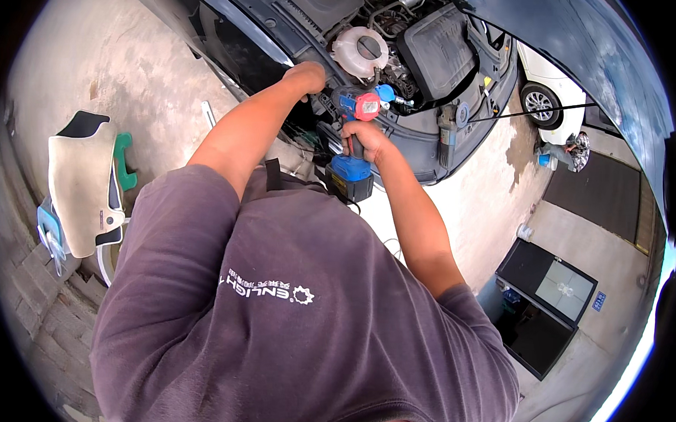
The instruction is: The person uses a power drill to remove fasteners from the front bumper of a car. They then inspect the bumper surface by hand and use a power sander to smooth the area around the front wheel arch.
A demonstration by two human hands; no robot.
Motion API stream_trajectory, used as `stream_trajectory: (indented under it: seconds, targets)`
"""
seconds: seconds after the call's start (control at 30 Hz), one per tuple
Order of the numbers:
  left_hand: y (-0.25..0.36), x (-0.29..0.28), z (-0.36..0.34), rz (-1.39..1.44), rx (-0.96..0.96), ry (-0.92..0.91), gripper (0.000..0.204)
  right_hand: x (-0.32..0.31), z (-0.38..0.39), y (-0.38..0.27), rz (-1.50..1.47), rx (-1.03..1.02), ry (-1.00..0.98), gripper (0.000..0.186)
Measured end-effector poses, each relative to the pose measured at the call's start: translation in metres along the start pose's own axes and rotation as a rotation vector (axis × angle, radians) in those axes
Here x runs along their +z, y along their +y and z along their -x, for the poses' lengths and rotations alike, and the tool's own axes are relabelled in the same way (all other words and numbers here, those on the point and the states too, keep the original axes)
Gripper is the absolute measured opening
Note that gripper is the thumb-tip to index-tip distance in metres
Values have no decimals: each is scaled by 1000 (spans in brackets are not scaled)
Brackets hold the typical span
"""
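My right hand is wrapped round the grip of a blue and black cordless drill or impact driver. Its battery pack hangs below the hand, and a round red part shows beside its head. My left hand is closed at the car's front corner, at the edge of the engine bay. Its fingertips are mostly hidden, so what they hold cannot be made out. Close to both hands sits a whitish plastic reservoir, with a blue cap nearer the drill.
A black engine cover lies under the raised bonnet. On the car's front edge rests a grey-blue power tool. A beige-covered chair stands left. Beyond are a white car, a crouching person and a dark cabinet.
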State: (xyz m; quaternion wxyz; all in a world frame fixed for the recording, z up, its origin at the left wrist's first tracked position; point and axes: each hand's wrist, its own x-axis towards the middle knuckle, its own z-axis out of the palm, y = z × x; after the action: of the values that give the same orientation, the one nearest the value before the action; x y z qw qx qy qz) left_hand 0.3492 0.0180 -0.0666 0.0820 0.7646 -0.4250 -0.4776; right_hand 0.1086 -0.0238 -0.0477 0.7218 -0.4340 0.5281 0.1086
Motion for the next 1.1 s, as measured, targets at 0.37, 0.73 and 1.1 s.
stream_trajectory:
  seconds: [0.37, 0.73, 1.1]
  targets:
    - [-5, 24, -48, -174, -71, 193, 20, 10, 3, 8, 145, -158, -3, 7]
    - [1, 24, -38, 24, -189, 174, 16, -1, -9, 21, 31, -147, -48, 9]
    - [23, 26, -52, 553, -419, 220, 14, 8, -1, 24, -41, -175, -27, 9]
